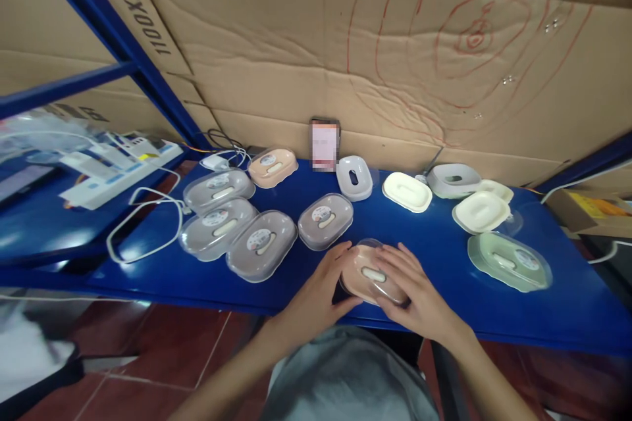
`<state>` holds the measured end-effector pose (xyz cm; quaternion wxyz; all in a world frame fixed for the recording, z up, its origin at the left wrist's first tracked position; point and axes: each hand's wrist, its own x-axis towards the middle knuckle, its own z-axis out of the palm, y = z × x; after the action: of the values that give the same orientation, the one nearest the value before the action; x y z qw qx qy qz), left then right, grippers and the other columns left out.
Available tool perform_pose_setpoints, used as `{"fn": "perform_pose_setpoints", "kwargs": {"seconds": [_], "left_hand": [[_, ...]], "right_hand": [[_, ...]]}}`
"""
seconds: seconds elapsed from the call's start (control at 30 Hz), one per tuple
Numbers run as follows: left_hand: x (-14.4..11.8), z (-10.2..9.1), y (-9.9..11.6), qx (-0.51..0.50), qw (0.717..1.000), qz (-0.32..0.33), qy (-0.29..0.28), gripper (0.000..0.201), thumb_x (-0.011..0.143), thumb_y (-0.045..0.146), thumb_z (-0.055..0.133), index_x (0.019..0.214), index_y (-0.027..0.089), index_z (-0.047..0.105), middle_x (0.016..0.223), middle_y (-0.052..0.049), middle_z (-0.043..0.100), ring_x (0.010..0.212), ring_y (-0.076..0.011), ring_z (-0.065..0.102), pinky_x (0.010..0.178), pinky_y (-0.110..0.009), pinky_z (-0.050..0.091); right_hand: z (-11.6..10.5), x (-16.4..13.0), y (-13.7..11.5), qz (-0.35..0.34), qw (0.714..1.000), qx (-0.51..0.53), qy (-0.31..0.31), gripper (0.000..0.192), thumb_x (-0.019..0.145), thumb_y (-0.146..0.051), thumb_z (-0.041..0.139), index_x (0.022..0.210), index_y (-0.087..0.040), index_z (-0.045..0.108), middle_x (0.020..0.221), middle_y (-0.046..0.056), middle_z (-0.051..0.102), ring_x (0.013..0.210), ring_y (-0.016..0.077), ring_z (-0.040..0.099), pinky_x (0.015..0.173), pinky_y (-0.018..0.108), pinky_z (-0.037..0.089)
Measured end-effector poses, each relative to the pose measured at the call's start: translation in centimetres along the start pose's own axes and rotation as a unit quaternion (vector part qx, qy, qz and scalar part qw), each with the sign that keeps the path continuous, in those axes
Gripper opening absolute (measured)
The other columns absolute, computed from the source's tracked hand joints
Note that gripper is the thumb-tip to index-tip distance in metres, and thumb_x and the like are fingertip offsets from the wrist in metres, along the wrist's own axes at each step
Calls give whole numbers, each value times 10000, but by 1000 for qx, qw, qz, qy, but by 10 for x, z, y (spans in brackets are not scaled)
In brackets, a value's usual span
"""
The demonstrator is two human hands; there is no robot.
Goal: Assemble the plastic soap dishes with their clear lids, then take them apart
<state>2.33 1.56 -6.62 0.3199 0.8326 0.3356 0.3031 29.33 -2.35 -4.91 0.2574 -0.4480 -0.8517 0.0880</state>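
— Blue table (434, 256) in front of a cardboard wall (395, 46), is that right?

— Yes, with a blue rack post (123, 46) slanting up on the left. A phone (324, 143) leans against the cardboard at the back.

— Where are the hands?

— Both at the near edge, in the middle. The left hand (318, 293) and the right hand (415, 289) are wrapped round a peach case (368, 273), one on each side, fingers curved over its clear lid.

— Is it lifted?

— It seems to rest on the table, though I cannot tell for sure.

— What lies around it?

— Just behind it a grey case (325, 220). To the left, three more grey ones (232, 223) in a cluster, and a second peach one (272, 166) behind them. A white cable (143, 223) loops beside them, and a power strip (123, 168) lies further left.

— And on the right?

— A green case (508, 261) near the edge, well apart from the hands. Behind it, cream shells (481, 210) and white ones (354, 177) lie open along the back.
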Motion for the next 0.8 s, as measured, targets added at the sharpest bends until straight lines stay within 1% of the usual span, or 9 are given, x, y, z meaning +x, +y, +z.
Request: {"fn": "perform_pose_setpoints", "kwargs": {"seconds": [0.07,0.13,0.23,0.4,0.47,0.57,0.63,0.7,0.8], "left_hand": [[0,-3,-1,-19,1000,3,-23,888,973,198,787,1677,367,274,1692,-144,394,1589,-307,434,1275,-555,456],[1,-6,-2,-32,999,0,-39,812,996,231,767,1663,385,330,1696,-127,391,1588,-297,435,1285,-544,443],[3,-7,-4,-52,998,-8,-40,723,994,303,780,1617,353,417,1713,-130,374,1604,-307,406,1298,-565,414],[4,-6,-8,-89,996,-14,-8,555,928,376,857,1402,292,581,1669,-132,466,1586,-331,427,1292,-587,401],[4,-5,-8,-92,996,-18,6,503,920,368,865,1339,277,601,1645,-129,493,1566,-330,456,1281,-581,413],[3,-4,-9,-88,996,-16,11,444,928,345,855,1291,266,612,1642,-132,485,1558,-333,468,1275,-581,420],[4,-4,-9,-84,996,-10,9,445,941,339,839,1307,267,596,1648,-138,471,1562,-335,463,1272,-587,424],[5,-3,-8,-75,997,2,7,459,966,335,810,1346,267,561,1657,-151,453,1568,-334,454,1265,-588,434],[5,-1,-6,-41,999,19,12,492,1007,304,751,1425,260,495,1677,-171,415,1587,-320,428,1272,-578,435]], "right_hand": [[0,1,-1,-16,998,-49,-27,680,1040,-335,630,1674,-401,393,1639,33,555,1591,333,420,1337,696,197],[1,-1,-3,-24,995,-92,-33,664,1056,-337,606,1677,-424,388,1643,6,551,1622,346,358,1333,729,86],[4,-7,-6,-47,990,-129,-16,665,1071,-317,581,1690,-422,362,1638,-5,554,1619,332,361,1338,699,34],[9,-11,-8,-90,986,-136,30,592,1068,-235,591,1634,-374,484,1656,10,535,1568,303,432,1347,658,98],[8,-11,-8,-99,987,-124,15,588,1069,-217,585,1630,-364,492,1687,15,495,1574,289,426,1354,635,144],[7,-10,-9,-96,991,-97,-18,621,1074,-230,581,1661,-373,441,1701,23,476,1582,280,428,1357,625,204],[9,-10,-9,-76,993,-85,-19,657,1078,-249,583,1690,-376,383,1703,39,474,1586,285,427,1352,636,230],[13,-12,-8,-41,996,-76,7,697,1077,-284,600,1715,-353,329,1727,77,430,1611,311,385,1329,645,285],[22,-13,0,25,994,-79,65,700,1061,-362,645,1700,-344,360,1765,120,338,1630,386,326,1263,691,371]]}}
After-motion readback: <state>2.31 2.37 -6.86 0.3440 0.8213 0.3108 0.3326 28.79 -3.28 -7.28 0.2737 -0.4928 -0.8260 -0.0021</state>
